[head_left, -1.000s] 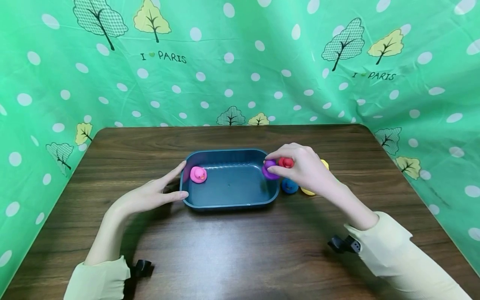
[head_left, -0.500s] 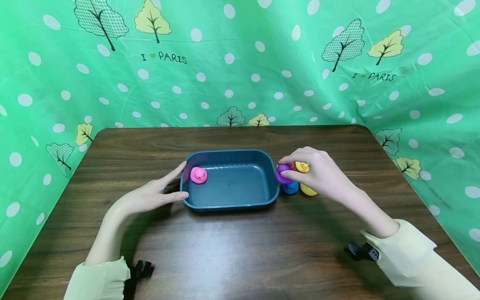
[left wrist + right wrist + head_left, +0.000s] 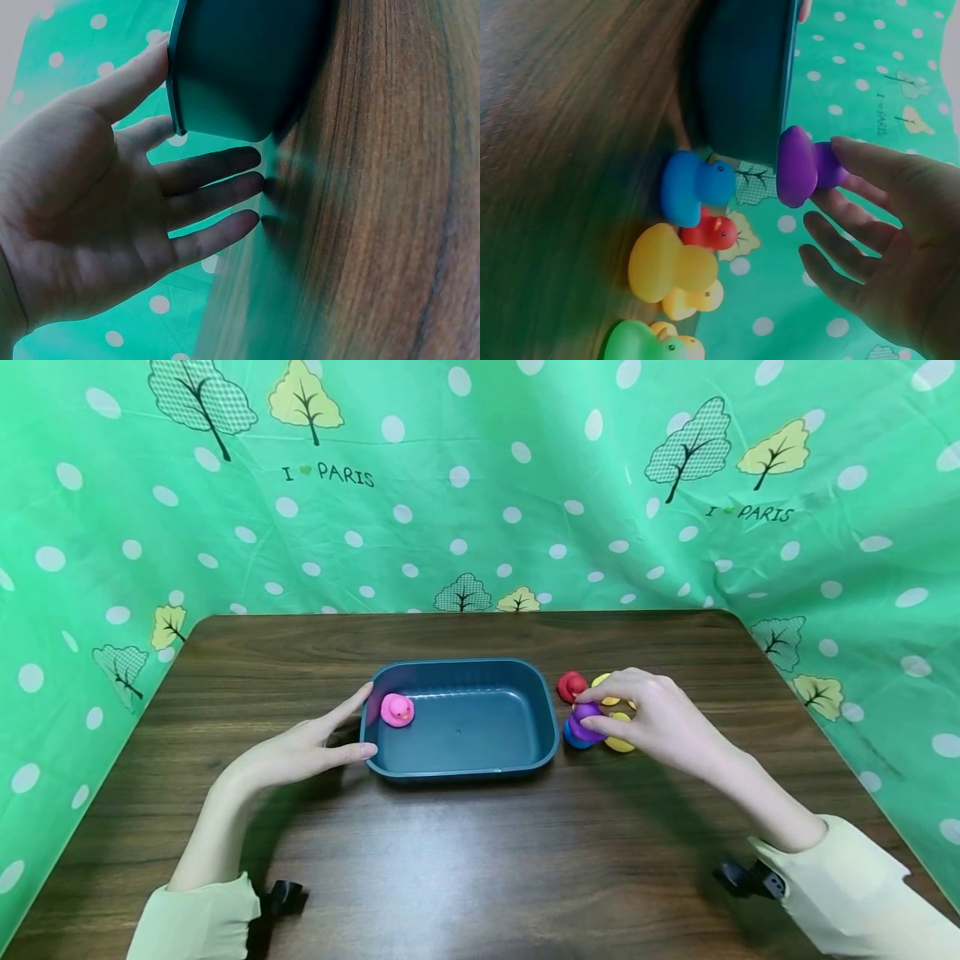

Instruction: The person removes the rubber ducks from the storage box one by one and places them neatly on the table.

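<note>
A purple rubber duck (image 3: 586, 725) is pinched by its head between the thumb and fingers of my right hand (image 3: 651, 717). In the right wrist view it hangs above the table, and in the head view it partly covers a blue duck (image 3: 686, 187). My left hand (image 3: 292, 752) touches the left end of a dark blue plastic tray (image 3: 465, 771), thumb and forefinger against its rim. Its other fingers stretch out straight below the rim in the left wrist view. One pink duck (image 3: 397, 711) sits inside the tray, at the left.
Right of the tray stand a red duck (image 3: 571, 684), yellow ducks (image 3: 660, 262) and a green duck (image 3: 634, 345). The brown wooden table (image 3: 465, 868) meets a green dotted curtain (image 3: 465, 510) behind it. Black wrist cameras (image 3: 288, 898) sit at both sleeves.
Holding the purple duck, my right hand has moved right, from the tray's right end to over the blue duck. The left hand, tray and pink duck have stayed in place.
</note>
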`<state>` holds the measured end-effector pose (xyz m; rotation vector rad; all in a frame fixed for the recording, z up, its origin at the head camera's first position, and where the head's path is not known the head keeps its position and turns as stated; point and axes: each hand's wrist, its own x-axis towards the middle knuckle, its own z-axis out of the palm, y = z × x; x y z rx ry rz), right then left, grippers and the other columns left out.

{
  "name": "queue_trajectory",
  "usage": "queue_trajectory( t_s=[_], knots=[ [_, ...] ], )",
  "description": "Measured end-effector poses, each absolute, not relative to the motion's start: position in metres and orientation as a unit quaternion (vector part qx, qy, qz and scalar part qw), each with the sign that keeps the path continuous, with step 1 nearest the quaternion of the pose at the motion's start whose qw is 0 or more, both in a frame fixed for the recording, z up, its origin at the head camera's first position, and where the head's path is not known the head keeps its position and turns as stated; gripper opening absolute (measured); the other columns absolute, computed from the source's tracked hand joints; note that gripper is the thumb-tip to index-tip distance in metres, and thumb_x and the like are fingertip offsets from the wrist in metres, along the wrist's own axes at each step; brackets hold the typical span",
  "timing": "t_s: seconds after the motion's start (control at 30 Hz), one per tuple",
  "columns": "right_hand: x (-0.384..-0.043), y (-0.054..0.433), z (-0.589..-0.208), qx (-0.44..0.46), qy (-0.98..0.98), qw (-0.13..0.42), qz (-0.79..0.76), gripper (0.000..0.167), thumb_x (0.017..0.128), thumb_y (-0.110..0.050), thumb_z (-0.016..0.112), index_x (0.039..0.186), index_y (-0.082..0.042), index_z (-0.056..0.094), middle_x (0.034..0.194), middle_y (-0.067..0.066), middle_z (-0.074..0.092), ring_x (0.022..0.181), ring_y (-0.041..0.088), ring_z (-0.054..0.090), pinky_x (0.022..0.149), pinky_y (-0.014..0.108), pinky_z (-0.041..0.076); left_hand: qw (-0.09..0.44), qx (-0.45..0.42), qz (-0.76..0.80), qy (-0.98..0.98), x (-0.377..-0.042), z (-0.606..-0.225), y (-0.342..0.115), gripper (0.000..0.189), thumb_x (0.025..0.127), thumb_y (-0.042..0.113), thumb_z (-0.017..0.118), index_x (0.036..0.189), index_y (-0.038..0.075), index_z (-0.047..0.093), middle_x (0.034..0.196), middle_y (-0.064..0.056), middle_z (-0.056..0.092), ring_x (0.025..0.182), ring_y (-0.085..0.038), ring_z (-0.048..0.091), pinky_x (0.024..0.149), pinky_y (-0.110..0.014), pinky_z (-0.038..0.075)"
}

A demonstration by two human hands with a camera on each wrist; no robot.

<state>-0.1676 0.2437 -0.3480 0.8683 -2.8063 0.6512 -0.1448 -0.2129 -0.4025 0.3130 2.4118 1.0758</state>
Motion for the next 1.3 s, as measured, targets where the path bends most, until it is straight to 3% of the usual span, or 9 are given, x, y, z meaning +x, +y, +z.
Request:
queue_trajectory(
  t_s=[0.5,1.3],
  knots=[
    [-0.162,0.252,-0.365,0.319,-0.928,0.002,0.19,0.027,0.08,-0.018,0.089,0.106,-0.022,0.081,0.103,-0.009,0.078,0.101,0.012,0.069,0.089,0.042,0.059,0.238,0.129,0.389,0.881,-0.145,-0.399,-0.213,0.086,0.1,0.056,0.059,0.163,0.047,0.002,0.175,-0.005,0.011,0.16,-0.043,0.016,0.12,-0.071,0.028],
    [-0.156,0.251,-0.385,0.328,-0.927,-0.042,0.179,0.024,0.081,-0.019,0.088,0.104,-0.024,0.081,0.104,-0.011,0.077,0.101,0.013,0.067,0.089,0.04,0.06,0.235,0.127,0.388,0.882,-0.145,-0.399,-0.214,0.086,0.1,0.057,0.059,0.163,0.047,0.001,0.175,-0.004,0.013,0.16,-0.041,0.017,0.12,-0.07,0.028]
  ],
)
